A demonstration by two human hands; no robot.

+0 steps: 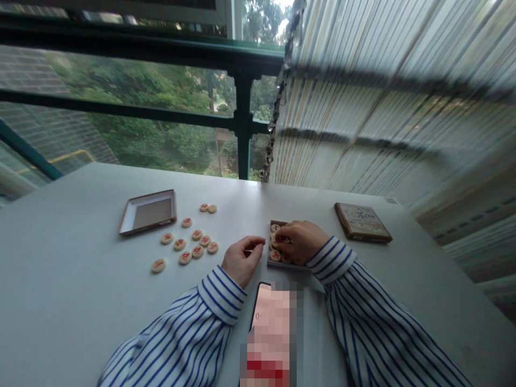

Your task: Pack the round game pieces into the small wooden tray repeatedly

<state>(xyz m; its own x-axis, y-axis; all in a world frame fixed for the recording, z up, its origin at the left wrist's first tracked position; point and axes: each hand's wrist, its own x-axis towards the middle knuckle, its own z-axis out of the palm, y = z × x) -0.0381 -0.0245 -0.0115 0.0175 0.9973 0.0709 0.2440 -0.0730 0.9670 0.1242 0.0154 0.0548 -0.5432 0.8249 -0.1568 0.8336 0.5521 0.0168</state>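
Note:
My right hand (pixel 303 241) is over a shallow box (pixel 278 264) of round Chinese chess pieces, fingers bent down and closed at a piece among them. Several pieces show at the box's left side, among them a red-marked piece (pixel 275 255); the hand covers the rest. Just left of the box, my left hand (pixel 244 259) hovers with thumb and fingers drawn together. Whether anything small sits between them is hidden. Farther left, loose pieces with red characters (pixel 197 251) lie scattered on the white table (pixel 100 312). One piece (pixel 212 209) at the back shows no character.
An upturned box lid (pixel 151 214) lies at the back left. A closed flat box (pixel 362 221) rests at the back right. Below my hands lies a phone (pixel 268 328), partly blurred out. A window and a string curtain (pixel 346 107) stand beyond the table's far edge.

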